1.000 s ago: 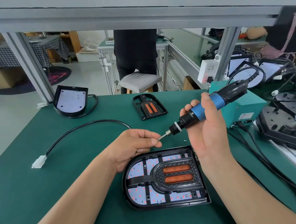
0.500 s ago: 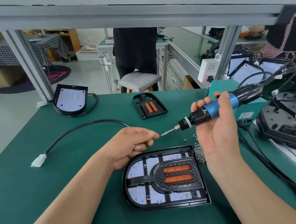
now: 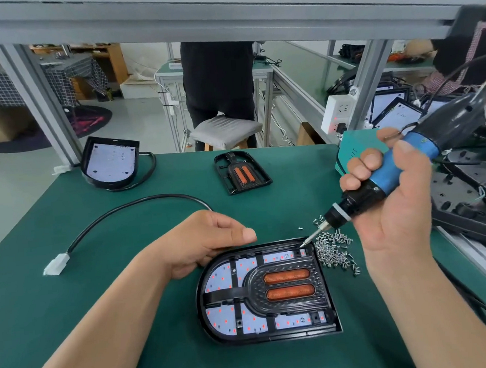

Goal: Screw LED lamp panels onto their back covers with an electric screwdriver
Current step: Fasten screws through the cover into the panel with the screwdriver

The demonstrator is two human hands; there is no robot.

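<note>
Lamp panel (image 3: pixel 267 292), seated in its back cover (image 3: pixel 302 334), lies at the table's (image 3: pixel 73 308) 6 o'clock side. The right hand (image 3: pixel 395 220) has its fingers (image 3: pixel 360 173) wrapped round the electric screwdriver (image 3: pixel 389 175), bit tip at the panel's 1 o'clock corner. The left hand (image 3: pixel 208 240) rests at 11 o'clock, loosely curled; I cannot tell whether it grips. Loose screws (image 3: pixel 335 249) lie at 2 o'clock.

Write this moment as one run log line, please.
right hand: grips screwdriver, bit at far right corner of lamp | left hand: by far edge of lamp | screws: heap right of lamp
</note>
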